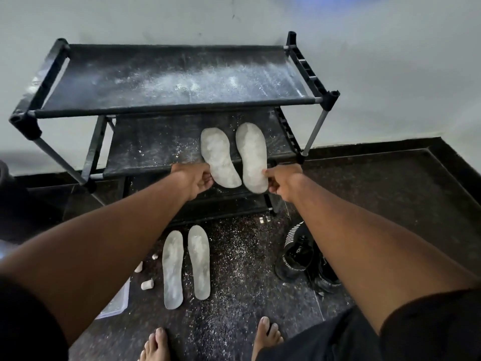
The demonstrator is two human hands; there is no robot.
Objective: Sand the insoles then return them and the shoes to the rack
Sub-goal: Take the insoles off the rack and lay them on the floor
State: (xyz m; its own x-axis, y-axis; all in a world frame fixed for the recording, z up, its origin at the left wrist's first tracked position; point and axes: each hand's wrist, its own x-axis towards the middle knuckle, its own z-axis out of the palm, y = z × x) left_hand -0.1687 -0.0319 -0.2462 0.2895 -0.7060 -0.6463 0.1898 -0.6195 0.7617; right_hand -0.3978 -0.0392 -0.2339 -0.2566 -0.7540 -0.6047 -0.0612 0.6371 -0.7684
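A black shoe rack [179, 108] stands against the wall, dusted with white powder. Two pale grey insoles lie side by side over the front of its middle shelf. My left hand [194, 178] pinches the heel of the left insole [218, 157]. My right hand [282, 179] pinches the heel of the right insole [252, 156]. Two more insoles [186, 267] lie flat on the dark floor in front of the rack. A pair of black shoes [302, 256] sits on the floor at the right, partly hidden by my right forearm.
White dust is scattered over the dark speckled floor [239, 282]. Small pale sanding pieces [147, 284] lie left of the floor insoles, beside a clear plastic lid or tray [114, 303]. My bare feet [265, 334] stand at the bottom. A raised dark ledge [416, 162] runs at the right.
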